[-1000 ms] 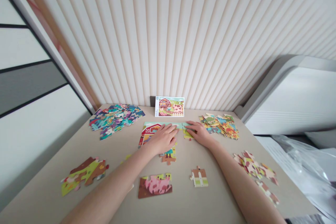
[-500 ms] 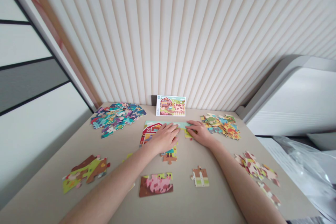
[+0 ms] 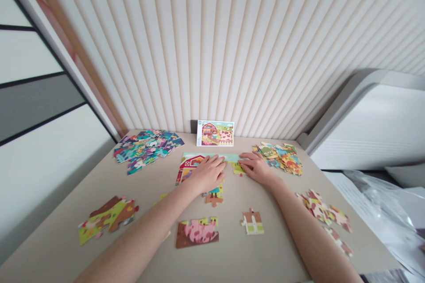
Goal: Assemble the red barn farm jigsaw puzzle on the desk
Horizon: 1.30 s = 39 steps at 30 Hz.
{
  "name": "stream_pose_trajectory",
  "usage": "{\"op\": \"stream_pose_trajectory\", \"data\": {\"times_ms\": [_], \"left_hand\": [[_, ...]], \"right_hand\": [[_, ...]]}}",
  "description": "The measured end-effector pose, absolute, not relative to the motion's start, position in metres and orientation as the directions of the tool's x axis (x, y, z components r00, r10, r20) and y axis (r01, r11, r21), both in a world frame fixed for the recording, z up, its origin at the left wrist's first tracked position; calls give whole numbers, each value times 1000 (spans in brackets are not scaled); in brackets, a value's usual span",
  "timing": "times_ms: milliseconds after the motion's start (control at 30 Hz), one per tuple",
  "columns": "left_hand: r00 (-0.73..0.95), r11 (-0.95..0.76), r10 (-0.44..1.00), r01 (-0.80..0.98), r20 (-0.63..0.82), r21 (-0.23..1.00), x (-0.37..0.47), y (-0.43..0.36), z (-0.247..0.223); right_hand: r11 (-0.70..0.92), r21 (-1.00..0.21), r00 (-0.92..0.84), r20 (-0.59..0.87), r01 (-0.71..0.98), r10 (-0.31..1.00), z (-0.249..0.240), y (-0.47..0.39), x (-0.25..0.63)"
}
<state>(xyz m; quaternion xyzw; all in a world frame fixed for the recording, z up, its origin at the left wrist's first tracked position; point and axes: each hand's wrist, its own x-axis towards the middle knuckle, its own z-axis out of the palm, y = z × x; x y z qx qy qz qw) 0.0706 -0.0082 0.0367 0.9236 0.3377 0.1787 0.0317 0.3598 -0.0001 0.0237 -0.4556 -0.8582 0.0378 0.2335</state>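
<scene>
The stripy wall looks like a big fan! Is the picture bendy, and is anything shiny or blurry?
Head view: the stripy wall fans out, probably from the wide lens and camera tilt; the clear plastic on the right has bright glare; the light looks soft, with only faint shadows; the tiny print on the picture card is too blurry to read.

The table (image 3: pixel 232 258) bears the barn puzzle (image 3: pixel 187 170) at centre, a card (image 3: pixel 215 133) above it, piles (image 3: pixel 146 148) (image 3: pixel 280 157) upper left and right, and pig pieces (image 3: pixel 197 233) and fence pieces (image 3: pixel 253 222) lower centre.
</scene>
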Motion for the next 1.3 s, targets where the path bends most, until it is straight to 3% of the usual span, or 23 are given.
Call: {"op": "stream_pose_trajectory", "data": {"times_ms": [200, 667, 1300], "left_hand": [[709, -767, 639, 618, 297, 172, 70, -8, 38], [758, -809, 580, 578, 298, 107, 122, -7, 35], [750, -797, 590, 600, 299, 68, 131, -4, 27]], "right_hand": [[609, -267, -523, 328, 747, 786, 29, -2, 363], [507, -326, -381, 379, 798, 843, 17, 3, 369], [498, -239, -408, 342, 834, 847, 23, 0, 370]]}}
